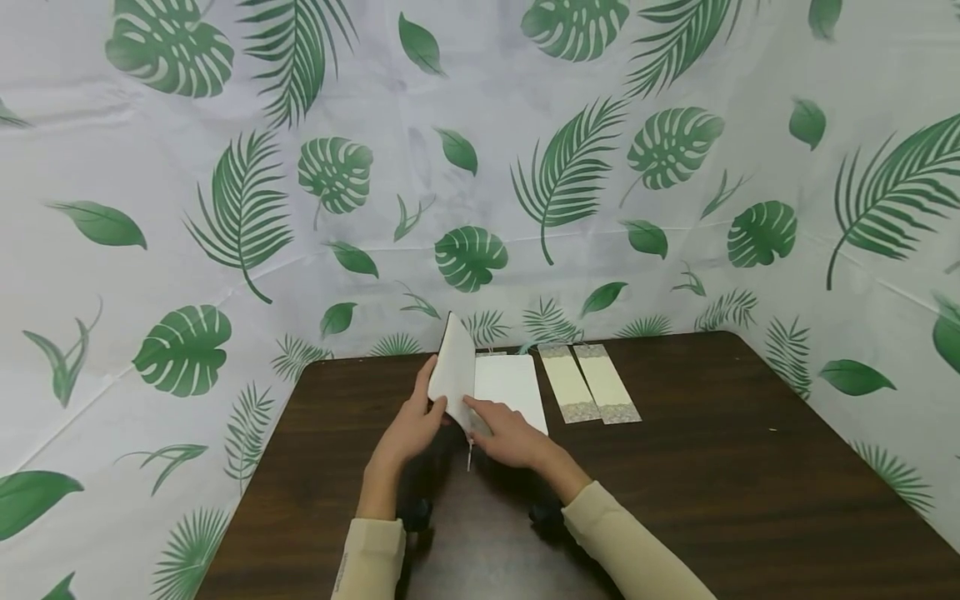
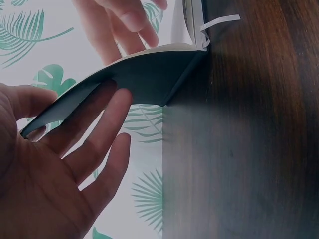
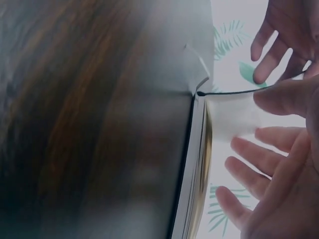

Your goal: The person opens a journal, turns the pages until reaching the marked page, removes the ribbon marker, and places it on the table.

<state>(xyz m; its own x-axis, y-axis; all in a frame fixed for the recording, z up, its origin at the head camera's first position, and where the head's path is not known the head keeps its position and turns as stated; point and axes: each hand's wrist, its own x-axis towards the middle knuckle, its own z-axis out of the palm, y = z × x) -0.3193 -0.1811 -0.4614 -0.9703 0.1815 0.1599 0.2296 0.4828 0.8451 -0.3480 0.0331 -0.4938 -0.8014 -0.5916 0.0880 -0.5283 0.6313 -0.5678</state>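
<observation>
In the head view, an opened notebook (image 1: 512, 392) lies on the dark bench (image 1: 712, 500), its left cover (image 2: 149, 74) raised steeply. The left hand (image 1: 411, 427) has its grip pinching that cover, thumb inside, fingers behind. The right hand (image 1: 512, 435) has its grip spread, fingers apart, thumb at the cover's lower edge. A ribbon (image 2: 222, 21) protrudes at the spine; two pale cards (image 1: 567, 383) lie just right of the notebook.
</observation>
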